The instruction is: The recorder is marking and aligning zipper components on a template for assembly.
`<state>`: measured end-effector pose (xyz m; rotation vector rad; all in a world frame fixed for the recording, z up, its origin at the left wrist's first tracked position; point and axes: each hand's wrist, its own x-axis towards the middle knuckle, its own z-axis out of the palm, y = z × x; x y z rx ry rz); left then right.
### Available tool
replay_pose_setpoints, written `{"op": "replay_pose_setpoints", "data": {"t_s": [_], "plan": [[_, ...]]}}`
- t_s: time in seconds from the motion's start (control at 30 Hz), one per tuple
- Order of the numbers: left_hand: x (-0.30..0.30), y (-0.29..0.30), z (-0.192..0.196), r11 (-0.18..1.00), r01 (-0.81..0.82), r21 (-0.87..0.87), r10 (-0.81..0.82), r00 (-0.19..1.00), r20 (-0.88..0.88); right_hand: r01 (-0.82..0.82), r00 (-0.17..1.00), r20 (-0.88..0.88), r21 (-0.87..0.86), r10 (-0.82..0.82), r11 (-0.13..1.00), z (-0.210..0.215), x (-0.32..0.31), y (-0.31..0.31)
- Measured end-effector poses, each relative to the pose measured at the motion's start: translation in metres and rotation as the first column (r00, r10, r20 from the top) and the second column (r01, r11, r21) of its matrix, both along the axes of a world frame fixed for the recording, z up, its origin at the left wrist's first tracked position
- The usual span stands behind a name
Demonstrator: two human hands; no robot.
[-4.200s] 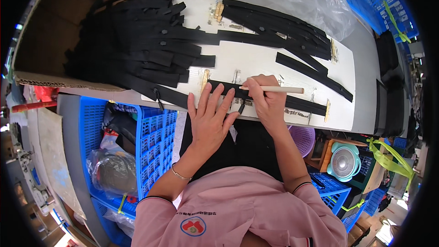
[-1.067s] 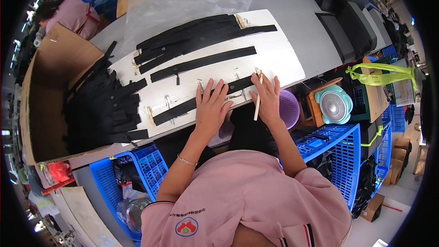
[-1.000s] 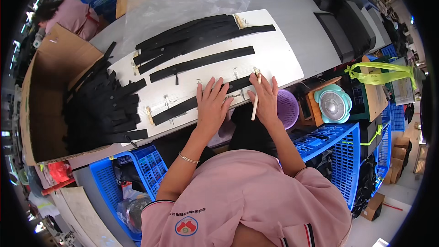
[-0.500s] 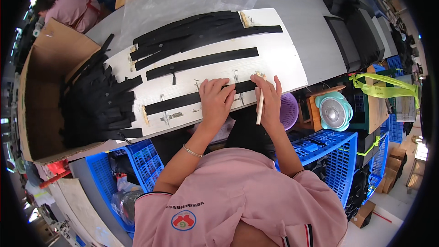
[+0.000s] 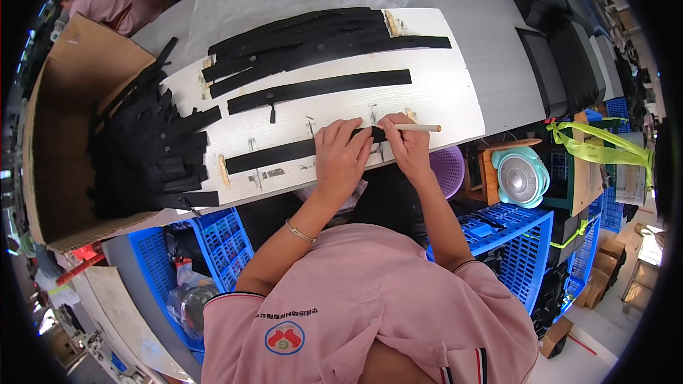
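Right hand [image 5: 411,146] over right part of long, flat, black fabric strip [image 5: 274,155]; strip's long axis stretches leftward, tilted slightly. Fingers pinched around slim, pale, pen-like stick [image 5: 421,128], tip near strip. Left hand [image 5: 340,155] nearer strip's middle, half-open, fingers bent, resting on it. Beneath: white rectangular board [image 5: 442,92].

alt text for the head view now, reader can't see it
A person's right hand holds a pale pen-like stick at a black strip on a white board, the left hand resting on the strip. More black strips lie beyond; at left, a strip heap spills from an open cardboard box.
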<state>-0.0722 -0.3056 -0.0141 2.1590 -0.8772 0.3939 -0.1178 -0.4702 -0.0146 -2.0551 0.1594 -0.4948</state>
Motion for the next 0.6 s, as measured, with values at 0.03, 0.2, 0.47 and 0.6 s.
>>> {"op": "replay_pose_setpoints", "data": {"t_s": [0.03,0.2,0.47,0.6], "plan": [[0.0001,0.0,-0.0007,1.0,0.001,0.001,-0.001,1.0,-0.001,0.001,1.0,-0.001,0.001,-0.001,1.0,-0.001,-0.0001,-0.0003],[-0.0007,-0.0014,-0.0014,1.0,-0.002,0.001,0.002,1.0,0.001,-0.019,1.0,0.012,-0.132,0.021,0.991,-0.0008,0.0011,-0.0014],[-0.0017,-0.0011,-0.0013,1.0,-0.003,-0.001,0.003,1.0,0.002,-0.026,0.999,-0.046,0.06,0.029,0.998,0.004,-0.006,-0.0038],[-0.0014,0.0,-0.0008,1.0,0.001,-0.002,-0.001,1.0,-0.012,-0.056,0.998,-0.011,-0.007,0.056,0.998,0.0058,-0.0048,-0.0033]]}}
